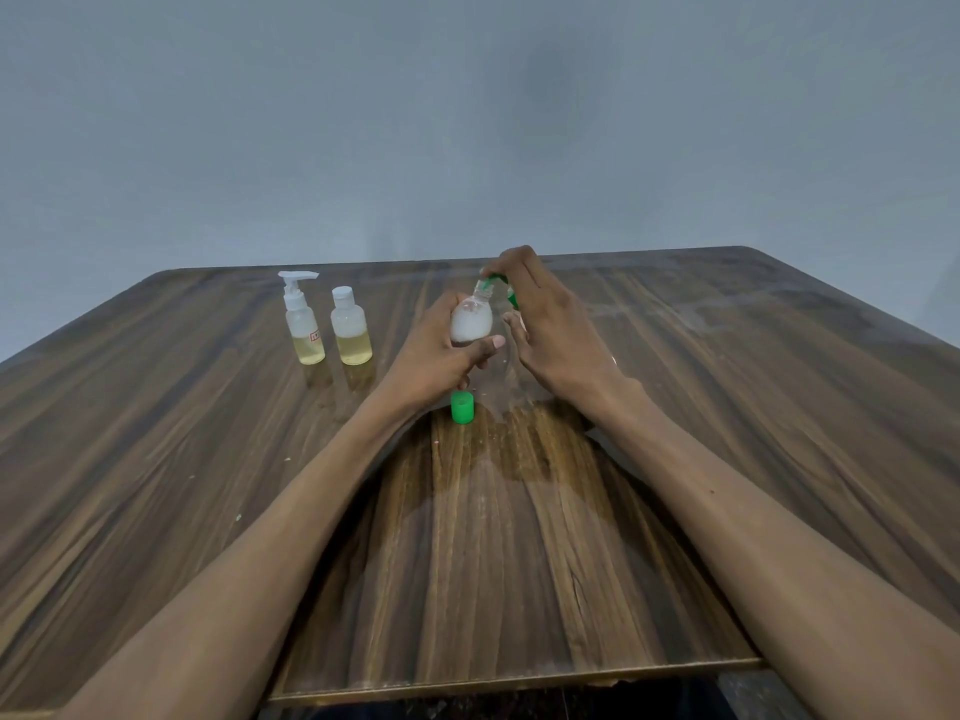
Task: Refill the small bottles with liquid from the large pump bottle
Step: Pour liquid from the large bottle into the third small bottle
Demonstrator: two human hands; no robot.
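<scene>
Glossy wood-grain table [675, 459], plastic bottles [353, 330]

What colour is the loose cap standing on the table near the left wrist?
Bright green; the cap shows clearly in the head view.

Both hands [447, 350] — perhaps around one bottle [470, 320]

Your two bottles [329, 324] far left on table [156, 485], cap [462, 407] before your hands' bottle [470, 319].
</scene>
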